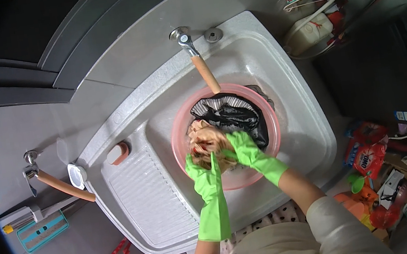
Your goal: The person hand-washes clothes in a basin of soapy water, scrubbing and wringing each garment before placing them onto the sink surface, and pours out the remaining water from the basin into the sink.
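Both of my hands wear bright green rubber gloves. A wet peach-coloured cloth (207, 136) with red patches is bunched between them, inside a pink plastic basin (176, 147). My left hand (203, 173) holds its near left side, thumb and fingers on either side of the fabric. On the right side of the bundle, my right hand (246, 151) has its fingers on the cloth. Black fabric (239, 115) with a pale gathered band lies behind the bundle in the basin. Some dark sheer fabric (262, 93) shows outside the basin's far right rim.
The basin sits in a grey speckled laundry sink (301, 111) with a ribbed washboard (151, 199) at left. A tap with an orange hose (205, 75) reaches over the rim. A scrubbing brush (118, 153) rests beside the washboard. Detergent bags (368, 156) and clutter lie right.
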Action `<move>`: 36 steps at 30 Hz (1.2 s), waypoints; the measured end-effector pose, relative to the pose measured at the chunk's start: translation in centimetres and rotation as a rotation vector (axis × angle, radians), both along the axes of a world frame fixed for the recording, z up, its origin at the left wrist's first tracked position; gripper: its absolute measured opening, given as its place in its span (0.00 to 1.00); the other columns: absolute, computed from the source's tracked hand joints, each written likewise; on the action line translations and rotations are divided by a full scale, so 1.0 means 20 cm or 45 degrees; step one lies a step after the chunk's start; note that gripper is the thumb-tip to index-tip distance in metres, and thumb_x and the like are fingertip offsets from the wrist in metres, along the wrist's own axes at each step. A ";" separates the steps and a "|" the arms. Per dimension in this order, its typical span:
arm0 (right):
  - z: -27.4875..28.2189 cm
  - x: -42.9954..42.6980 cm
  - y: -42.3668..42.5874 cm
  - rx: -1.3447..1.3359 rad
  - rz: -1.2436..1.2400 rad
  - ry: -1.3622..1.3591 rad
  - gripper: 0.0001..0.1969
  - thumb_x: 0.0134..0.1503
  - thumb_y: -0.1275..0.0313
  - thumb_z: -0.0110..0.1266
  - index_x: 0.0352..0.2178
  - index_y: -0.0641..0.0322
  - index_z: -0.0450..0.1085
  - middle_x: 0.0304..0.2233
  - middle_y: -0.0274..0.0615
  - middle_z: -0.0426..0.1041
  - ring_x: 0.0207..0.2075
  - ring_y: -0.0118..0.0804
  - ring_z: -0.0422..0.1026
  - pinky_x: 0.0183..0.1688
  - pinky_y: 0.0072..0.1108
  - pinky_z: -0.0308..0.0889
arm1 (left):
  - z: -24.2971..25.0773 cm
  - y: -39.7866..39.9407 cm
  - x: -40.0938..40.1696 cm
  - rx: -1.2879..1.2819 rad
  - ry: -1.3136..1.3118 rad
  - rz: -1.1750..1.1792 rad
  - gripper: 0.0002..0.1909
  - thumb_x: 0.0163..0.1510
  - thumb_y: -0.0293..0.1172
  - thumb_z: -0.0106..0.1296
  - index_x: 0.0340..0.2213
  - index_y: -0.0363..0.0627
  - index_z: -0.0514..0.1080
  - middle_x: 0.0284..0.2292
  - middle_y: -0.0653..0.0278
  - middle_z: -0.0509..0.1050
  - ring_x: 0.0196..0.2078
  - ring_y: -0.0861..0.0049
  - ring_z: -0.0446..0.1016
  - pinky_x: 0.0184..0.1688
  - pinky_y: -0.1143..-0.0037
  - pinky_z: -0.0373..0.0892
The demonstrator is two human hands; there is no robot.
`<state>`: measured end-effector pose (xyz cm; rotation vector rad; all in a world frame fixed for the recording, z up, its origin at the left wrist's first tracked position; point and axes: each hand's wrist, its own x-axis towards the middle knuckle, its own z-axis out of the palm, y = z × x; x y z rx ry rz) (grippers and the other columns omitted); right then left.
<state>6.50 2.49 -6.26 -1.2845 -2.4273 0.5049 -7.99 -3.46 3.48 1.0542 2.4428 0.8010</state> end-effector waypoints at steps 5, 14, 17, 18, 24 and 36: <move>-0.24 -0.11 -0.04 -0.279 0.332 -0.435 0.18 0.52 0.63 0.49 0.42 0.61 0.70 0.35 0.47 0.75 0.35 0.45 0.74 0.33 0.34 0.70 | -0.15 0.23 -0.08 -0.141 0.432 -0.622 0.42 0.44 0.50 0.61 0.58 0.48 0.60 0.58 0.43 0.58 0.62 0.49 0.55 0.63 0.53 0.47; -0.40 -0.18 0.14 -0.624 -0.009 -0.145 0.19 0.56 0.65 0.47 0.48 0.60 0.66 0.45 0.49 0.70 0.46 0.46 0.70 0.48 0.33 0.65 | -0.74 0.30 -0.18 -0.798 0.316 -0.565 0.28 0.55 0.44 0.47 0.54 0.46 0.66 0.51 0.50 0.69 0.53 0.56 0.67 0.57 0.62 0.61; -0.32 -0.18 0.25 -0.724 -0.035 -0.118 0.17 0.55 0.64 0.50 0.44 0.60 0.67 0.42 0.49 0.71 0.43 0.48 0.71 0.44 0.33 0.66 | -0.76 0.35 -0.28 -0.896 0.260 -0.602 0.24 0.59 0.42 0.41 0.53 0.46 0.67 0.50 0.53 0.70 0.51 0.59 0.69 0.55 0.65 0.63; -0.29 -0.14 0.32 -0.766 -0.065 -0.127 0.17 0.54 0.64 0.51 0.43 0.61 0.68 0.41 0.49 0.71 0.42 0.49 0.71 0.43 0.34 0.66 | -0.75 0.39 -0.25 -0.806 0.224 -0.629 0.22 0.59 0.43 0.42 0.50 0.45 0.68 0.48 0.53 0.71 0.49 0.58 0.70 0.54 0.64 0.64; 0.19 -0.21 0.34 -0.832 -0.104 0.176 0.15 0.51 0.63 0.57 0.36 0.61 0.70 0.34 0.50 0.73 0.35 0.53 0.73 0.35 0.35 0.68 | -0.24 0.40 -0.33 -0.307 -0.166 -0.597 0.17 0.60 0.43 0.46 0.35 0.41 0.75 0.32 0.52 0.77 0.37 0.58 0.75 0.45 0.67 0.69; 1.30 -1.03 -0.46 -0.756 0.438 1.156 0.19 0.44 0.69 0.67 0.36 0.64 0.69 0.34 0.41 0.70 0.38 0.38 0.70 0.45 0.26 0.65 | 0.19 -0.51 -0.99 0.566 -1.637 0.607 0.24 0.60 0.39 0.49 0.53 0.37 0.65 0.50 0.55 0.70 0.52 0.67 0.68 0.57 0.71 0.62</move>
